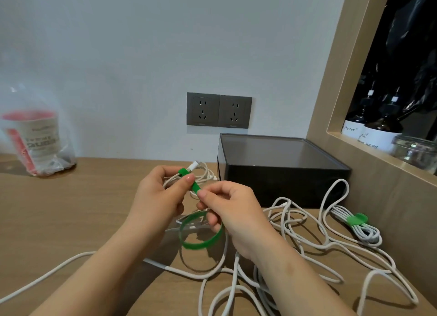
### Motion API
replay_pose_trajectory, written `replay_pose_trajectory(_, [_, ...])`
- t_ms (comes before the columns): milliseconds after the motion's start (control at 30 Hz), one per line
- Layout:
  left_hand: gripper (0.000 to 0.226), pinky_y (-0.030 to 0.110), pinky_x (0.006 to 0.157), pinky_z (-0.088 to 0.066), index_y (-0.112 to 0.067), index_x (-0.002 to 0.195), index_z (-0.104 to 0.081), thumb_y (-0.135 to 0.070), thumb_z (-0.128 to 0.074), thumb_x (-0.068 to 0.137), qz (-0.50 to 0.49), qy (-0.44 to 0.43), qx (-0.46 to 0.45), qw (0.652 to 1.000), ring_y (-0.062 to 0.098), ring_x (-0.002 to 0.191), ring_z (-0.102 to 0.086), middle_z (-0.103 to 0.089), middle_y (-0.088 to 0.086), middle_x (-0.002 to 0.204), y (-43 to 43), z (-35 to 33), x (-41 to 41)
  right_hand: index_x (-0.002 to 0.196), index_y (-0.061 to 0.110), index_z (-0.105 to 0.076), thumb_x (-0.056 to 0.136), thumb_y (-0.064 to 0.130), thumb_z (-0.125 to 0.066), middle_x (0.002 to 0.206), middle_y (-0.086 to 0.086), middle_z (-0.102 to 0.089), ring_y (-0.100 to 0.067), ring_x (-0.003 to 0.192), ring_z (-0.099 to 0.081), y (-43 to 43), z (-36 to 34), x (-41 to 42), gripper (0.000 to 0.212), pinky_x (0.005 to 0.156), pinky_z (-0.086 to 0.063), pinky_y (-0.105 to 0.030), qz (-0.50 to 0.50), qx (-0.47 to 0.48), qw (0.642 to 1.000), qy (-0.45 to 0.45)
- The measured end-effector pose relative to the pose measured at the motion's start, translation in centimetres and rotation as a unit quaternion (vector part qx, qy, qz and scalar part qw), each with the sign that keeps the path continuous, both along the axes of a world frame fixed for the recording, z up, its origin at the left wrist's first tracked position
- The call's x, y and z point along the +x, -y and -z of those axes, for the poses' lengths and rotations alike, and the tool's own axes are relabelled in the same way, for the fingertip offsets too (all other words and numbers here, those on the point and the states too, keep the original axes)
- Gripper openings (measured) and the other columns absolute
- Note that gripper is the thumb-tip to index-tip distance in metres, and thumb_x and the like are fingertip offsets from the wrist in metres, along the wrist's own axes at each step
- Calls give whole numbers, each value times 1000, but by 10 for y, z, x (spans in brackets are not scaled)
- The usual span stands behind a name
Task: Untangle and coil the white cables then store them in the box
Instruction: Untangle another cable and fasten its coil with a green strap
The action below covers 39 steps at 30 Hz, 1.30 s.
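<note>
White cable coil [205, 174] sits above the desk [71, 209], before the black box [283, 181]: left hand [158, 195] fingers [165, 171] curl round it, right hand [233, 209] fingers pinch its green strap [195, 186].

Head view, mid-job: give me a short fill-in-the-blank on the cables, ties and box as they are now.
1. The left hand holds a small coil while the right hand pinches a tie coloured ____.
2. The loose cables in front of the box are ____ in colour.
3. The wall behind the box carries ____ sockets.
4. On the table, ____ tied bundle lies near the box.

Missing words: green; white; two; one
</note>
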<state>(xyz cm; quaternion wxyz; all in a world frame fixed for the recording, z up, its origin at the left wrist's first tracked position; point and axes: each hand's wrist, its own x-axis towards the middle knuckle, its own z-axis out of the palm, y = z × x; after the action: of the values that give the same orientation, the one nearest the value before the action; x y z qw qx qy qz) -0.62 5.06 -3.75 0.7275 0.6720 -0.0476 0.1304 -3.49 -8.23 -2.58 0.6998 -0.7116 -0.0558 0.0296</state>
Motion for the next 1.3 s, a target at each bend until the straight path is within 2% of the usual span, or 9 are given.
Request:
replay_pose_trajectory(133, [3, 15, 34, -28, -6, 88, -56, -4, -57, 89, 2, -12, -98, 995, 3, 40, -34, -41, 4, 62, -3, -2, 4, 92, 10, -66, 91, 13, -56, 69, -1, -63, -5, 44, -42, 2, -3, -1, 10, 41, -36, -16, -18, -11, 1000, -12])
replay_pose_trajectory(300, [5, 16, 35, -30, -9, 89, -57, -5, -58, 89, -13, 8, -84, 996, 4, 40, -35, -44, 5, 63, -8, -3, 6, 93, 11, -67, 91, 14, -57, 66, 2, -64, -4, 44, -45, 7, -8, -2, 11, 42, -39, -15, -29, -55, 998, -9])
replay_pose_trajectory(433, [8, 22, 43, -36, -17, 87, -56, -13, -64, 87, -59, 53, 58, 995, 3, 42, -41, -57, 2, 71, -13, -2, 7, 90, 10, -67, 90, 14, -58, 65, 3, -65, -5, 44, -47, 13, -14, -5, 10, 43, -41, -17, -63, -82, 995, 18])
replay_pose_trajectory(533, [16, 23, 56, -39, -27, 81, -53, -20, -66, 84, -100, 120, 228, 961, 2, 54, -50, -64, -8, 80, -15, -2, 4, 91, 9, -64, 90, 13, -58, 65, 0, -66, -7, 45, -51, 16, -20, -9, 7, 45, -45, -18, -82, -86, 992, 39])
replay_pose_trajectory(667, [24, 21, 64, -42, -28, 74, -51, -17, -71, 80, -83, 164, 333, 925, 12, 75, -59, -63, -4, 80, -13, 1, 2, 96, 13, -56, 89, 4, -57, 63, -7, -65, -13, 46, -54, 16, -21, -8, 11, 47, -47, -23, -85, 7, 994, 65])
replay_pose_trajectory(800, [16, 11, 63, -42, -29, 72, -58, -28, -74, 75, -7, 184, 336, 924, 1, 74, -59, -64, -6, 75, -15, 4, 1, 78, 12, -71, 82, 0, -51, 70, -9, -68, -14, 51, -60, 22, -25, -6, 24, 52, -47, -25, -111, 163, 978, 63])
replay_pose_trajectory(900, [10, 12, 62, -44, -30, 74, -64, -29, -73, 77, 64, 159, 315, 934, 1, 71, -62, -69, -9, 79, -16, 5, -1, 79, 8, -70, 81, 3, -40, 81, -11, -72, -15, 46, -56, 26, -27, -5, 31, 42, -37, -21, -88, 243, 965, 43])
replay_pose_trajectory(1100, [30, 14, 47, -36, -28, 66, -62, -8, -62, 88, 214, 84, 227, 947, 1, 46, -43, -61, -7, 63, -5, -3, -14, 94, 10, -68, 90, 6, -49, 92, -2, -73, -8, 39, -42, 28, -25, -2, 20, 35, -26, -15, 3, 112, 990, 91])
replay_pose_trajectory(1300, [11, 16, 42, -31, -13, 67, -54, -19, -55, 75, 246, 44, 137, 958, 7, 41, -34, -46, -1, 53, -3, -6, -21, 95, 16, -66, 95, 13, -48, 92, 2, -74, -4, 38, -36, 25, -19, 2, 18, 42, -37, -13, 34, 50, 995, 77])
